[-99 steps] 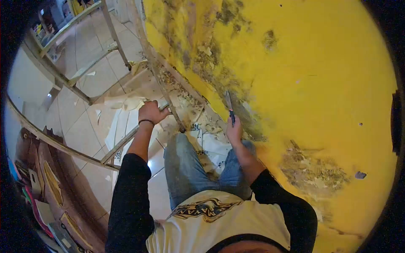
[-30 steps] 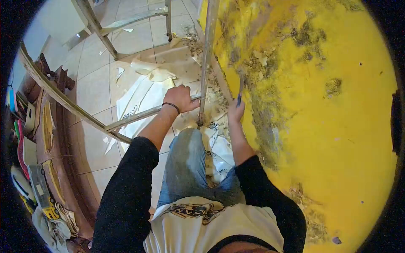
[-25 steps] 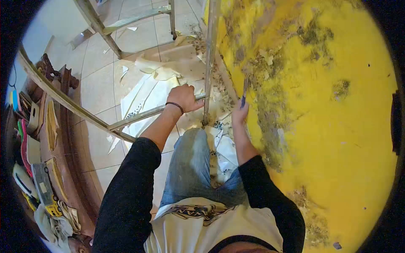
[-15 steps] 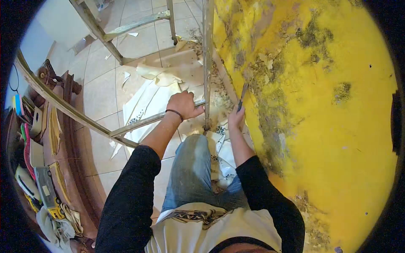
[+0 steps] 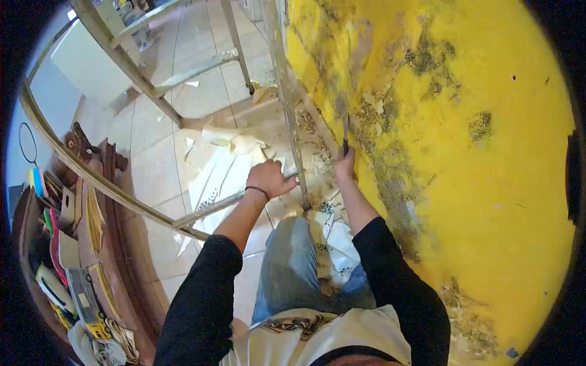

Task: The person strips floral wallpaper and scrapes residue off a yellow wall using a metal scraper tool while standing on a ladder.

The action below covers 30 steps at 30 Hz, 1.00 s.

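Note:
My left hand (image 5: 268, 180) is closed around the lower crossbar (image 5: 217, 206) of a worn metal frame, close to its upright. In my right hand (image 5: 345, 166) is a scraper (image 5: 346, 131) with a dark handle and thin blade, pointing up along the wall. The blade lies at a peeling, stained part of the yellow wall (image 5: 488, 201); whether the tip touches it I cannot tell. Flakes of debris (image 5: 320, 152) lie along the wall's foot, between the frame and the wall.
Pale sheets (image 5: 223, 168) with dark crumbs lie on the tiled floor (image 5: 152, 158). At the left stands a brown wooden piece of furniture (image 5: 116, 244) holding books, a toy truck (image 5: 97, 329) and cloths. A white panel (image 5: 91, 61) is at the upper left.
The view has shifted, so the frame and floor appear lower. My right hand and the scraper now point more straight up. My left hand keeps its hold on the crossbar.

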### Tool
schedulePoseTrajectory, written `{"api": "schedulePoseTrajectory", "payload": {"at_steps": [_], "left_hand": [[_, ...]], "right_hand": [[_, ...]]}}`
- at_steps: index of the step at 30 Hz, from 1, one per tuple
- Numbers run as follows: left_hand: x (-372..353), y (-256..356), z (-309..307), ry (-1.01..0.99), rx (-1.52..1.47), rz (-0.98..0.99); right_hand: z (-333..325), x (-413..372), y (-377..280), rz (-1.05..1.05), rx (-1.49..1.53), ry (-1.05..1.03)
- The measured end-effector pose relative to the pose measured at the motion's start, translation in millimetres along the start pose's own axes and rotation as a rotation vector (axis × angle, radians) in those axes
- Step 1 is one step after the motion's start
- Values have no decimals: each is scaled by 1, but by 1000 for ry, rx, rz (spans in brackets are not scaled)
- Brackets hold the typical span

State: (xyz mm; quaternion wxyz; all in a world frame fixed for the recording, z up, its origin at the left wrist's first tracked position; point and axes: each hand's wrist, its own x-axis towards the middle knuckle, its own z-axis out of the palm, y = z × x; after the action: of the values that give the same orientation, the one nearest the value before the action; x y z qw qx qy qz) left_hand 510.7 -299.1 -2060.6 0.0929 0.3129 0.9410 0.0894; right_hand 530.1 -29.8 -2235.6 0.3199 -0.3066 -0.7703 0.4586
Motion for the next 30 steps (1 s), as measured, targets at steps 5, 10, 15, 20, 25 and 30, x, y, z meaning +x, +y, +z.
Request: {"api": "schedulePoseTrajectory", "payload": {"at_steps": [5,10,15,20,25,30], "left_hand": [[1,-1,0,-9,13,5],[1,-2,1,19,-16,-7],[0,1,-1,16,-35,-2],[2,-1,0,74,-8,17],[1,-4,5,48,19,34],[0,0,-2,-11,26,-4]], "right_hand": [[33,25,-7,188,-86,-94],[45,26,-13,95,57,27],[26,42,-54,265,48,-185],[50,5,-2,178,553,82],[13,65,-127,-4,205,-30],[-62,30,-186,-86,199,-126]]}}
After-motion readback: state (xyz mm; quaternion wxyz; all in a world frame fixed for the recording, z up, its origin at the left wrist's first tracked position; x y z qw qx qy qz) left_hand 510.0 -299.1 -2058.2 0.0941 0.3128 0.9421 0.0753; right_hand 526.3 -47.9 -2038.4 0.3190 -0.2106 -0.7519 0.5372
